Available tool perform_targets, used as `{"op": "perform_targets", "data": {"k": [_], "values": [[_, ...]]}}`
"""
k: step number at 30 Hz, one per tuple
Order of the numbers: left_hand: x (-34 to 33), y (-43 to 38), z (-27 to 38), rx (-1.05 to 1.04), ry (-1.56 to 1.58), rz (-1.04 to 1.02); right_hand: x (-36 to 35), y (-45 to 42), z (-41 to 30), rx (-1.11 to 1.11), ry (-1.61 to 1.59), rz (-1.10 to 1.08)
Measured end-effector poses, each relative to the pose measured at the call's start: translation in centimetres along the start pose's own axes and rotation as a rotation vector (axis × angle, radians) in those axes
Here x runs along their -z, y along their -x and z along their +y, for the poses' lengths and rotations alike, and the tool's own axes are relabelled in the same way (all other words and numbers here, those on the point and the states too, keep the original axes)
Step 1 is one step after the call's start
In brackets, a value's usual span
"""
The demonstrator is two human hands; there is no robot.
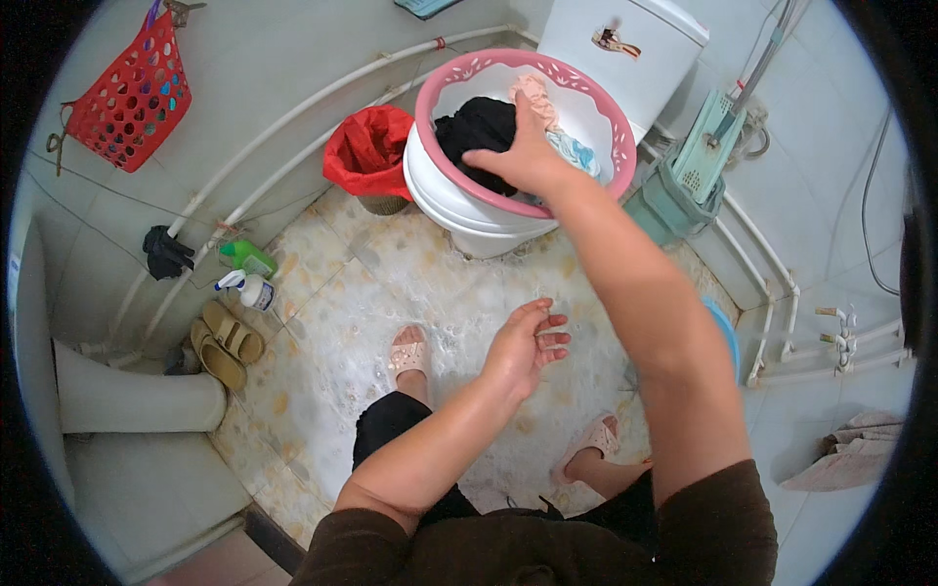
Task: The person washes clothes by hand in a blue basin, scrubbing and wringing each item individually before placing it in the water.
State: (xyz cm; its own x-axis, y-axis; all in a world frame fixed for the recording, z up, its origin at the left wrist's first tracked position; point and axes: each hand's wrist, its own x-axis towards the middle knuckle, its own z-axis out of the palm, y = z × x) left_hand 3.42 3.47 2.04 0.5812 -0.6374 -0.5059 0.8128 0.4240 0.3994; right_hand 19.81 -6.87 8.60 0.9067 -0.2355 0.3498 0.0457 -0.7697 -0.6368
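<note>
A pink-rimmed white plastic basin (448,157) rests on top of the white toilet (469,231). In it lie a black garment (476,121), a peach cloth (538,99) and a light blue and white cloth (575,152). My right hand (524,150) reaches over the basin's near rim, thumb and forefinger spread above the black garment. Its other fingers are hidden, and whether it touches the cloth cannot be made out. Lower down, my left hand (524,344) hangs in the air over the wet floor, fingers loosely bent and apart, holding nothing.
Sudsy water covers the tiled floor (330,395). Left of the toilet stands a bin with a red bag (366,150). A green mop bucket (663,194) is at right. Bottles (256,291) and tan slippers (220,344) line the left wall, near a pedestal (139,399).
</note>
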Motion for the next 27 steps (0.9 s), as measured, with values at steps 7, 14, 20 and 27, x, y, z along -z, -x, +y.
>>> {"op": "perform_targets", "data": {"k": [7, 14, 20, 27], "values": [[1.2, 0.8, 0.7, -0.004, -0.036, 0.041, -1.3, -2.8, 0.2, -0.441, -0.614, 0.077], [0.7, 0.5, -0.1, 0.012, -0.029, 0.054, 14.0, -2.8, 0.1, -0.267, -1.006, 0.202], [2.1, -1.2, -0.2, -0.021, -0.025, 0.026, 28.7, 6.1, 6.8, -0.384, -1.0, 0.524], [0.6, -1.7, -1.9, 0.008, -0.117, 0.053, 33.3, 24.0, 18.2, -0.765, -0.742, 0.941]]}}
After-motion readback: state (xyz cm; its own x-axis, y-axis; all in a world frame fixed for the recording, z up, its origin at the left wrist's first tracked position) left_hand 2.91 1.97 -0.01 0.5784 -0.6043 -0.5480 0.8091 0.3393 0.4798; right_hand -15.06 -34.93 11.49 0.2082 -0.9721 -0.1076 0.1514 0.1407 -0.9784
